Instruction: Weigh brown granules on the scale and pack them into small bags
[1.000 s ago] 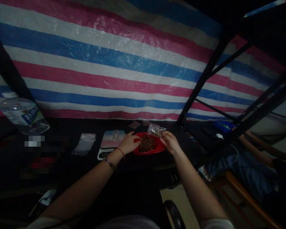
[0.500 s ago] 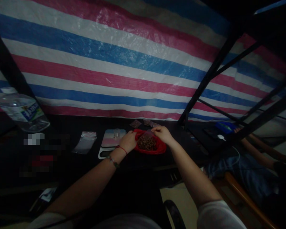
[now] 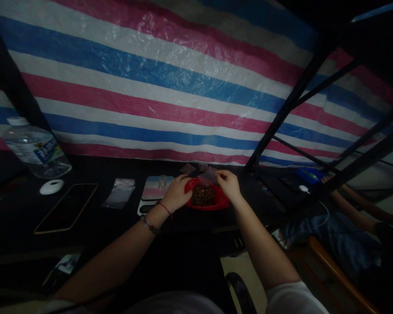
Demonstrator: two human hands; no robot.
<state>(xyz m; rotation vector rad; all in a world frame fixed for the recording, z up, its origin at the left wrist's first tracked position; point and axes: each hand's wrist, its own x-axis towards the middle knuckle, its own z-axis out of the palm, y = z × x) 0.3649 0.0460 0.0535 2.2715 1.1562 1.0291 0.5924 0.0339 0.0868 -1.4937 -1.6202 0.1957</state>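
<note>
in the lower middle of the frame, the right hand (image 3: pixel 228 183) pinches a small clear bag (image 3: pixel 208 178) between thumb and fingers, over the far edge of an open red bag (image 3: pixel 221 201). the red bag lies on the dark desk (image 3: pixel 94 168), just right of the frame's center line, with brown bits (image 3: pixel 203 195) heaped in it. the left hand (image 3: pixel 177 192) is at its left edge; whether the fingers grip it i cannot tell. just left of that hand sits a scale (image 3: pixel 152 194) bearing a small clear cup (image 3: pixel 163 181). small filled packets (image 3: pixel 187 168) lie behind the red bag. further left are flat clear bags (image 3: pixel 119 194) and a phone (image 3: pixel 67 209).
</note>
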